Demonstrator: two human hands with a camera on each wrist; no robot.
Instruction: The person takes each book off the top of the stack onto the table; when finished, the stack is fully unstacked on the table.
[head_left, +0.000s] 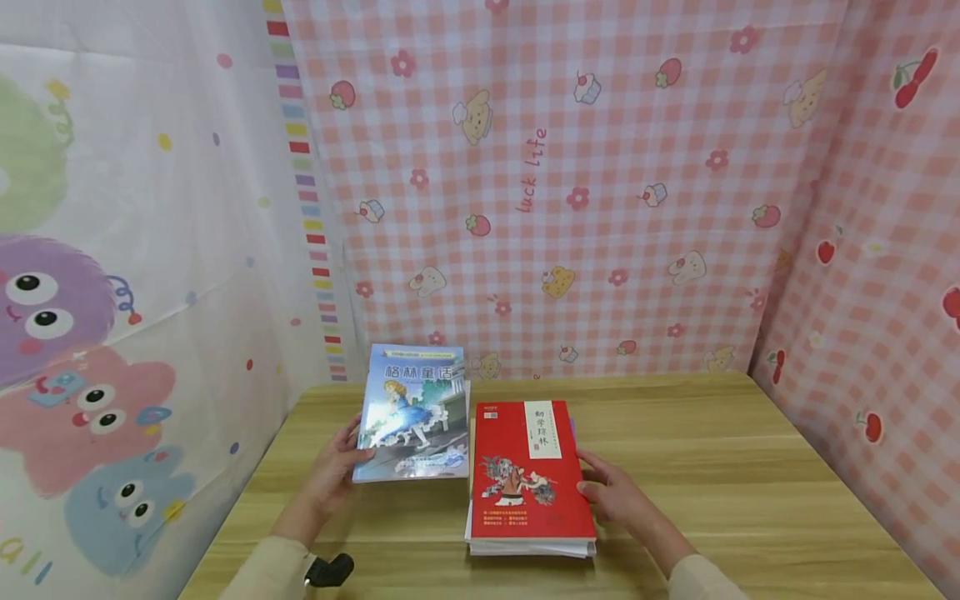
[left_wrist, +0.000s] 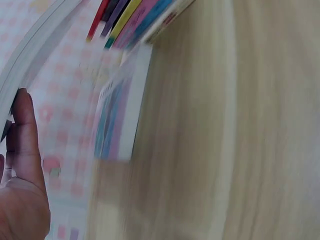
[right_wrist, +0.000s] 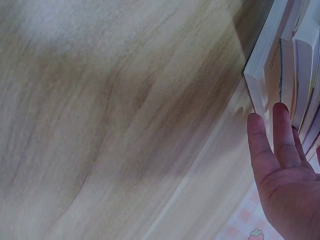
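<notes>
My left hand grips a blue storybook by its left edge, thumb on the cover and fingers behind. The book is raised and tilted; its page edges curve above the palm in the left wrist view. To its right is a stack of several books, topped by a red book with a white title strip. My right hand lies along the stack's right side. In the right wrist view, its nearly straight fingers rest against the book edges.
Another book with a blue and purple side lies behind the stack in the left wrist view. The wooden table is bordered by a pink checked curtain and a white patterned curtain. A black device sits at the left wrist.
</notes>
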